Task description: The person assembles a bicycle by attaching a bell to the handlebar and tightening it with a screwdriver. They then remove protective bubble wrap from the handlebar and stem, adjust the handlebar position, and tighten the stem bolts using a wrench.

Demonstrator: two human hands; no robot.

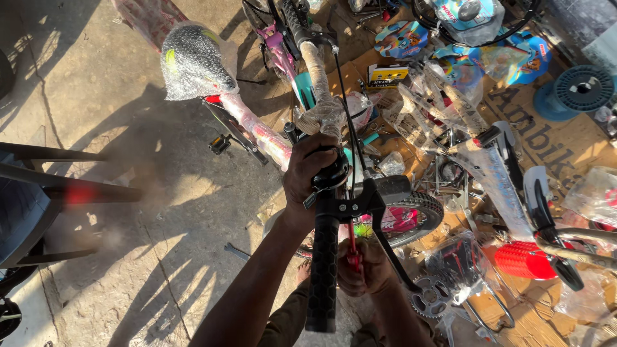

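Left hand (pixel 312 173): closed around the handlebar (pixel 319 83) just above the black grip (pixel 323 270), beside the brake lever (pixel 385 241) | Right hand (pixel 365 266): closed on a red-handled tool (pixel 352 247) held up under the lever clamp | Bicycle: centre frame, wrapped saddle (pixel 193 61) at upper left.

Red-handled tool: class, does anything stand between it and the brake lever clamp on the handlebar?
Nothing visible does. The right hand holds the red-handled tool just below the brake lever clamp; the left hand grips the handlebar.
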